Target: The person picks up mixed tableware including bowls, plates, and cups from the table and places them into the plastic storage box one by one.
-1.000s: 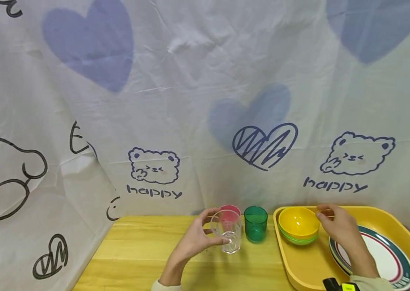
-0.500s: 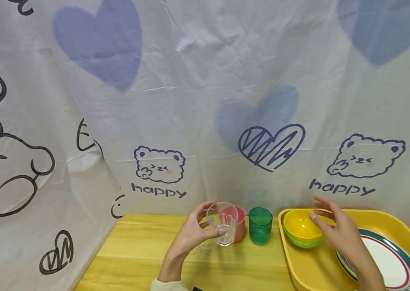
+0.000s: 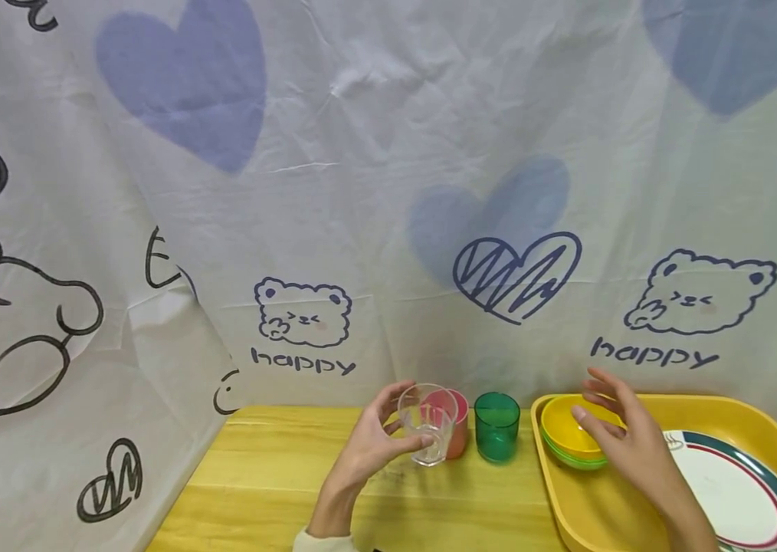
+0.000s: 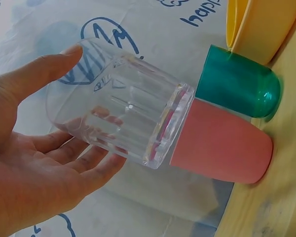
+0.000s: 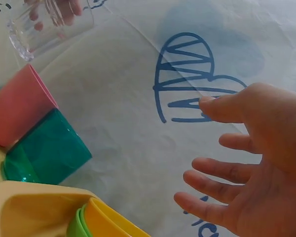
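My left hand (image 3: 368, 441) grips a clear plastic cup (image 4: 123, 98) between thumb and fingers. The cup is raised off the table, its base close to the rim of a pink cup (image 4: 222, 143). Whether the two touch, I cannot tell. A green see-through cup (image 3: 497, 433) stands upright just right of the pink one. Over the yellow bowl (image 3: 561, 425), my right hand (image 3: 637, 445) hovers with its fingers spread, holding nothing. That bowl sits stacked in green bowls (image 3: 578, 462) at the left end of a yellow tray (image 3: 554, 506).
White plates with a dark green rim (image 3: 726, 491) lie in the tray, partly behind the right forearm. The wooden table (image 3: 257, 475) runs left from the tray. A printed cloth (image 3: 388, 192) hangs behind it all.
The left hand has raised the clear cup and shifted it slightly left, uncovering more of the pink cup. The right hand has come up off the yellow bowl's rim, fingers spreading.
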Demonstrator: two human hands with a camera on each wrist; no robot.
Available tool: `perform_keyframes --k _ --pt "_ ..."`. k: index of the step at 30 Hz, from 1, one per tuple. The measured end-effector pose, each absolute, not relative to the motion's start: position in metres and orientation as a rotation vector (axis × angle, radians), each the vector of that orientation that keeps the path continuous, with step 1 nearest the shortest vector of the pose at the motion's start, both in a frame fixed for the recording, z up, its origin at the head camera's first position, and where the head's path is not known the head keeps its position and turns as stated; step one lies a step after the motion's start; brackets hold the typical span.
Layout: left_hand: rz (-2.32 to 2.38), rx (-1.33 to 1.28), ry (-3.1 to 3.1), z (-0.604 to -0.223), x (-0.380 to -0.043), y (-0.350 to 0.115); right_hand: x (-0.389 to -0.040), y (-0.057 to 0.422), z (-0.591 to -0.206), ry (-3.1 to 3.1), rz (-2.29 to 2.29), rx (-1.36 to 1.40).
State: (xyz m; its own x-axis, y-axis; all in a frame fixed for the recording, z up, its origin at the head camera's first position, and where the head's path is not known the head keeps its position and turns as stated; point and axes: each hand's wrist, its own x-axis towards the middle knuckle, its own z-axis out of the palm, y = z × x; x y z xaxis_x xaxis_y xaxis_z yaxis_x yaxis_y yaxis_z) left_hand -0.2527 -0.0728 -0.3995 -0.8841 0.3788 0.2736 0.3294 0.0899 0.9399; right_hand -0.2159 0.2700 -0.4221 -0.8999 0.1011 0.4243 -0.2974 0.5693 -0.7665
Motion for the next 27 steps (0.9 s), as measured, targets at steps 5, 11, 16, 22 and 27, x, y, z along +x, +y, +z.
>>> perform_keyframes --k 5,11,16,22,27 --pt "1.999 0.736 2.283 -0.414 -0.261 -0.070 -0.216 0.260 -0.423 -2.367 1.292 0.204" --pt "2.009 0.724 2.293 -0.423 -0.265 -0.068 -0.216 0.251 -0.425 -2.356 1.295 0.236" --pt "2.006 0.735 2.294 -0.423 -0.265 -0.068 -0.217 0.247 -0.425 -2.349 1.305 0.273" --pt "1.984 0.745 2.290 -0.421 -0.265 -0.065 -0.218 0.245 -0.425 -2.355 1.294 0.283" --pt "1.967 0.735 2.274 -0.422 -0.264 -0.061 -0.217 0.245 -0.427 -2.359 1.288 0.286"
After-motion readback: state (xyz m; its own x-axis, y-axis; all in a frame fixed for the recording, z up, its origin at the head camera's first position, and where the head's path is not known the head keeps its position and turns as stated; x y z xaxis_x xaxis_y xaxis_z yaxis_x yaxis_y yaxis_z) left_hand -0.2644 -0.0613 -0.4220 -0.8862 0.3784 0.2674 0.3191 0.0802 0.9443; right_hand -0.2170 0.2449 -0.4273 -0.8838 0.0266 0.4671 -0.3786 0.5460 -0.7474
